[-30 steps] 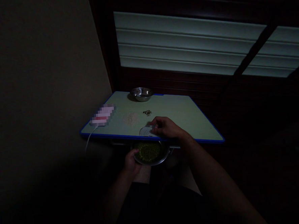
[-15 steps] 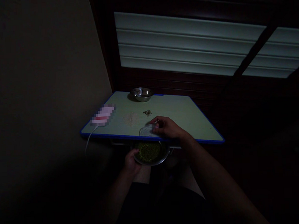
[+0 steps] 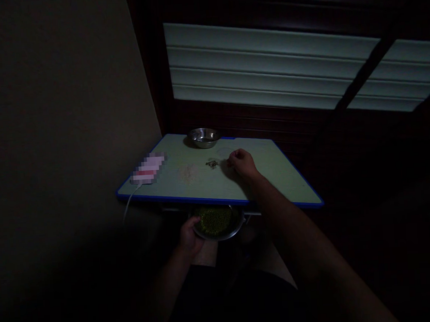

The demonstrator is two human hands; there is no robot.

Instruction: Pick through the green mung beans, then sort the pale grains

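One pale blue-edged table [image 3: 274, 177], dim room, slatted panel [image 3: 260, 66] behind

The scene is dimly lit, and much of the frame is sunk in near-black, especially along the bottom and at the right. The most light is caught by the pale slatted panels [image 3: 260, 63] and the tabletop [image 3: 274, 172], both tinged a cool green. A soft shadow is thrown leftward and down across the tabletop by the right hand [image 3: 243, 163], and another is cast left of the upper metal bowl [image 3: 204, 143], by whose rim small glints are given off. The wall [image 3: 61, 92] is dulled to brown-grey, with detail lost. The phone-like object [image 3: 149, 168] is masked by coarse pixelation. Fine edges are softened by the gloom.
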